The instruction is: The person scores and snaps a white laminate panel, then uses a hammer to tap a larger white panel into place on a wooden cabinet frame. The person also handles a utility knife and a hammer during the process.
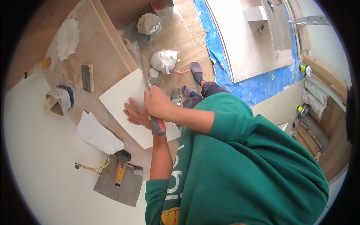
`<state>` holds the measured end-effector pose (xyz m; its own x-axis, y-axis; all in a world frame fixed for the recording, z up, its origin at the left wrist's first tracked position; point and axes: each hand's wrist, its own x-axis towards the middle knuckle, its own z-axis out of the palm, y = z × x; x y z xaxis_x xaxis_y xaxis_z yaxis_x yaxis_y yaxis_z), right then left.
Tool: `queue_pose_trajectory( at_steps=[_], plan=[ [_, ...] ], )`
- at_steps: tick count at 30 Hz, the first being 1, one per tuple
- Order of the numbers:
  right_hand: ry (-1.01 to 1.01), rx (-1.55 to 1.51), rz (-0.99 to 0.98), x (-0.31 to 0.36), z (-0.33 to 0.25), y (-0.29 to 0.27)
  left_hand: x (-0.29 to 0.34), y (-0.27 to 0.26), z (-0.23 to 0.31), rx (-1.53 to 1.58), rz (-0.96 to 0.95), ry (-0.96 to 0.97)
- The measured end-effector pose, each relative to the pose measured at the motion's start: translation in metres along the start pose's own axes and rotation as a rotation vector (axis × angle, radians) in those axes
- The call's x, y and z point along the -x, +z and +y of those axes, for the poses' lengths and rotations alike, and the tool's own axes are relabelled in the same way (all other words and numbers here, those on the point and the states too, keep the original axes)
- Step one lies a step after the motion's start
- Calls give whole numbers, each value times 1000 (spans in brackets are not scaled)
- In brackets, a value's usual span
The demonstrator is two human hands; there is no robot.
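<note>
A white board [120, 95] lies on a dusty brown work surface, one corner turned to the far side. My left hand [137, 113] presses flat on it with fingers spread. Just beside it, my right hand [159, 102] is closed round a hand saw [159, 126]. The saw's red and black handle end sticks out below the fist, over my left wrist. Its long narrow blade points away past the board's far corner. Whether the teeth touch the board, I cannot tell.
On the left are a dark sanding block [86, 78], folded white paper [98, 135], a small box [60, 100] and a yellow-black power tool [120, 172]. A bucket [153, 28] and white bag [164, 61] stand on the floor. Large panels [243, 48] lie over blue sheeting [258, 88].
</note>
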<state>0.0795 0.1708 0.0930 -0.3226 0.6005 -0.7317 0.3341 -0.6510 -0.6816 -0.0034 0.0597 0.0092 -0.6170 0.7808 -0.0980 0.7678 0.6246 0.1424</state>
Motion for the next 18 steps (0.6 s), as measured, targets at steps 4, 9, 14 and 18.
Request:
queue_pose_trajectory(
  at_steps=[4,9,14,18],
  plan=[
    [-194,144,94,6,20,13,-4,-3,7,-10,20,-9],
    [-427,323,257,-3,36,30,-3,5,2,-55,29,-31],
    [66,-473,4,-51,31,7,3,3,-7,-57,40,89],
    [-153,-5,199,5,27,16,2,-8,-6,80,26,66]
  ],
)
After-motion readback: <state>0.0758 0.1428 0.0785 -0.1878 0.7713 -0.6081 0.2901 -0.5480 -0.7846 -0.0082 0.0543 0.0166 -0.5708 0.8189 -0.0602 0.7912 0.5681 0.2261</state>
